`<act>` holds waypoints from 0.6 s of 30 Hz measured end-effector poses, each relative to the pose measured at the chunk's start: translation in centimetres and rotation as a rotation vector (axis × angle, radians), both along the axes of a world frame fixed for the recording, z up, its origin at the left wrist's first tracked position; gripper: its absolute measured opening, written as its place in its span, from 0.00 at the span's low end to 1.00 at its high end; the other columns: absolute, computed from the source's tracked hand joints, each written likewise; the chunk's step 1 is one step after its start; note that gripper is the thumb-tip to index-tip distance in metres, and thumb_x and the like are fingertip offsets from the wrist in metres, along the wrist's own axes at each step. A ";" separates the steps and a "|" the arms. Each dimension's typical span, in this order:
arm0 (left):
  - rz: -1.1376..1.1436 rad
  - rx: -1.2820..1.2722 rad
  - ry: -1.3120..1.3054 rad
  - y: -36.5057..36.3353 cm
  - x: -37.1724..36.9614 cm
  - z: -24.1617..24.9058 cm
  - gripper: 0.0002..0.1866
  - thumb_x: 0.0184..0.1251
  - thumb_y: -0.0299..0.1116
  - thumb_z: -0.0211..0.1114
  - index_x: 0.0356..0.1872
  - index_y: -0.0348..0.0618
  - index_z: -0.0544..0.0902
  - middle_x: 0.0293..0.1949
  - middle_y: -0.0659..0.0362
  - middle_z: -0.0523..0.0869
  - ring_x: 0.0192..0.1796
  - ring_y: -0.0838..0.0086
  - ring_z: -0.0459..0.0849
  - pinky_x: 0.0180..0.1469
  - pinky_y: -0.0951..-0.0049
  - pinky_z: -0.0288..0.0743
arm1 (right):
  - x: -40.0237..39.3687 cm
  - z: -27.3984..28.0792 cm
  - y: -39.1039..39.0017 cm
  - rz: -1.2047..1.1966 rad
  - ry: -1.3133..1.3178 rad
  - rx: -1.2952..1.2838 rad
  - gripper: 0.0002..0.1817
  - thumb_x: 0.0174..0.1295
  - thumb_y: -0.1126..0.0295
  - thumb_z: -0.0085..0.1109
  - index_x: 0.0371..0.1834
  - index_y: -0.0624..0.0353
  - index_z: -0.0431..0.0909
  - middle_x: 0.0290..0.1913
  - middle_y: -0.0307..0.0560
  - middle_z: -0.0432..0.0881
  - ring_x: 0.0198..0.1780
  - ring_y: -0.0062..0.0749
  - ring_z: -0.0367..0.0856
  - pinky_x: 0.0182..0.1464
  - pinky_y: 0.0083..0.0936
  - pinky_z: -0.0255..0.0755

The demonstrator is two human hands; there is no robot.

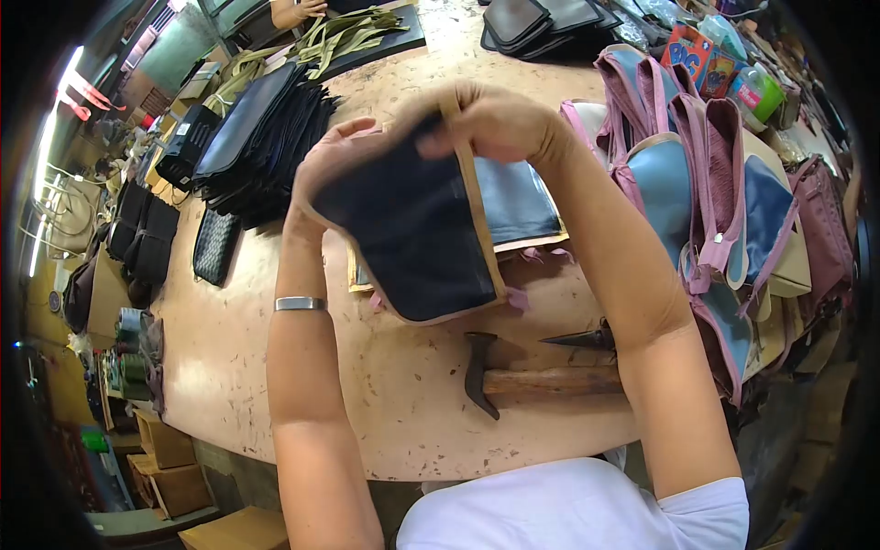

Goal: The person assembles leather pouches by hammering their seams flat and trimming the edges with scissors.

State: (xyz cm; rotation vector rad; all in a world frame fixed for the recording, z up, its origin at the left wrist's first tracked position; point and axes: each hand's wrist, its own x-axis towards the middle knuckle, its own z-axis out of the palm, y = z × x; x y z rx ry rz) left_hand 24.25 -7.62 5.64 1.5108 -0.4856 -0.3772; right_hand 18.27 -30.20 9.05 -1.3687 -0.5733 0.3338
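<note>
A dark navy fabric panel with tan edge binding is lifted off the table, bent and tilted in front of me. My right hand pinches its upper right corner, thumb on the dark face. My left hand grips the upper left edge; its fingers are partly behind the panel and slightly blurred. Beneath, partly covered, lies a light blue panel with yellowish edges and pink tabs. Nearer to me, a hammer with a wooden handle rests on the table beside dark-bladed scissors, partly hidden by my right forearm.
Stacked dark panels stand at the back left, near a woven black pouch. Pink-and-blue bags crowd the right side. Olive straps and grey-black pieces lie at the far end, where another person's hand shows.
</note>
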 end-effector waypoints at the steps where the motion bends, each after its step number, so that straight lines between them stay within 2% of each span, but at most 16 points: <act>1: -0.050 -0.375 -0.097 0.8 -2.2 0.3 0.21 0.70 0.37 0.49 0.57 0.34 0.69 0.52 0.52 0.78 0.53 0.69 0.77 0.53 0.68 0.73 | -0.6 1.3 0.4 -0.115 0.046 0.070 0.14 0.54 0.80 0.56 0.46 0.65 0.78 0.42 0.45 0.81 0.44 0.26 0.79 0.46 0.19 0.74; 2: -0.074 -0.409 -0.082 0.6 -3.3 1.0 0.22 0.71 0.39 0.47 0.59 0.34 0.68 0.52 0.52 0.78 0.54 0.67 0.77 0.54 0.66 0.73 | -1.3 2.8 0.6 -0.226 0.090 0.141 0.14 0.56 0.79 0.56 0.46 0.64 0.76 0.41 0.45 0.81 0.41 0.26 0.80 0.43 0.20 0.75; 3: -0.139 -0.477 0.103 0.7 -4.7 2.3 0.20 0.71 0.37 0.47 0.58 0.35 0.68 0.52 0.52 0.78 0.53 0.68 0.78 0.55 0.67 0.73 | -2.4 4.0 1.1 -0.347 0.125 0.165 0.12 0.57 0.77 0.57 0.44 0.64 0.76 0.38 0.46 0.82 0.36 0.25 0.81 0.39 0.21 0.78; 4: -0.204 -0.543 0.289 1.0 -5.7 2.9 0.19 0.71 0.36 0.48 0.57 0.35 0.69 0.51 0.52 0.78 0.52 0.70 0.79 0.55 0.67 0.73 | -2.0 3.7 1.2 -0.343 0.135 0.196 0.11 0.57 0.77 0.57 0.44 0.63 0.76 0.37 0.45 0.81 0.35 0.25 0.81 0.39 0.22 0.78; 6: -0.179 -0.373 0.148 2.1 -6.9 2.1 0.18 0.70 0.33 0.50 0.57 0.36 0.69 0.52 0.54 0.78 0.53 0.70 0.78 0.58 0.68 0.71 | -0.8 2.2 1.3 -0.339 0.152 0.251 0.10 0.56 0.75 0.59 0.42 0.62 0.76 0.35 0.43 0.81 0.33 0.23 0.80 0.37 0.23 0.78; 7: -0.165 -0.290 0.078 2.5 -7.2 1.4 0.18 0.69 0.31 0.51 0.57 0.36 0.69 0.52 0.54 0.78 0.53 0.71 0.78 0.59 0.69 0.70 | -1.6 2.3 1.9 -0.376 0.188 0.220 0.10 0.58 0.70 0.60 0.41 0.60 0.76 0.35 0.40 0.80 0.35 0.21 0.79 0.34 0.23 0.77; 8: -0.040 -0.326 0.027 2.3 -7.6 0.3 0.14 0.68 0.27 0.52 0.53 0.36 0.71 0.49 0.54 0.80 0.50 0.74 0.80 0.55 0.72 0.74 | -2.7 2.4 2.1 -0.401 0.223 0.211 0.10 0.58 0.69 0.59 0.42 0.60 0.76 0.36 0.39 0.80 0.36 0.21 0.79 0.35 0.23 0.77; 10: 0.079 -0.441 0.085 2.2 -8.8 -0.8 0.13 0.67 0.25 0.54 0.51 0.36 0.72 0.45 0.55 0.81 0.45 0.75 0.82 0.49 0.76 0.78 | -5.1 3.2 3.0 -0.441 0.295 0.194 0.11 0.60 0.67 0.58 0.43 0.59 0.75 0.39 0.39 0.80 0.37 0.21 0.79 0.37 0.23 0.76; 11: 0.072 -0.498 0.113 2.5 -9.1 -1.0 0.12 0.67 0.25 0.53 0.51 0.36 0.72 0.45 0.55 0.81 0.45 0.75 0.82 0.49 0.75 0.78 | -5.6 2.6 2.9 -0.297 0.307 0.283 0.14 0.63 0.66 0.55 0.48 0.60 0.73 0.45 0.40 0.79 0.41 0.21 0.79 0.43 0.22 0.75; 14: 0.064 -0.608 0.178 2.9 -10.7 -1.3 0.11 0.67 0.25 0.52 0.49 0.36 0.72 0.44 0.55 0.81 0.44 0.75 0.82 0.49 0.75 0.78 | -9.0 1.7 3.4 -0.229 0.260 0.222 0.11 0.63 0.66 0.53 0.45 0.60 0.74 0.34 0.35 0.76 0.34 0.16 0.74 0.38 0.17 0.71; 18: 0.056 -0.620 0.166 1.8 -12.9 -0.1 0.10 0.68 0.27 0.52 0.47 0.36 0.73 0.42 0.56 0.82 0.43 0.77 0.82 0.48 0.77 0.77 | -12.0 1.5 3.1 -0.133 0.125 0.234 0.13 0.64 0.68 0.52 0.49 0.61 0.74 0.36 0.34 0.75 0.37 0.15 0.72 0.41 0.14 0.67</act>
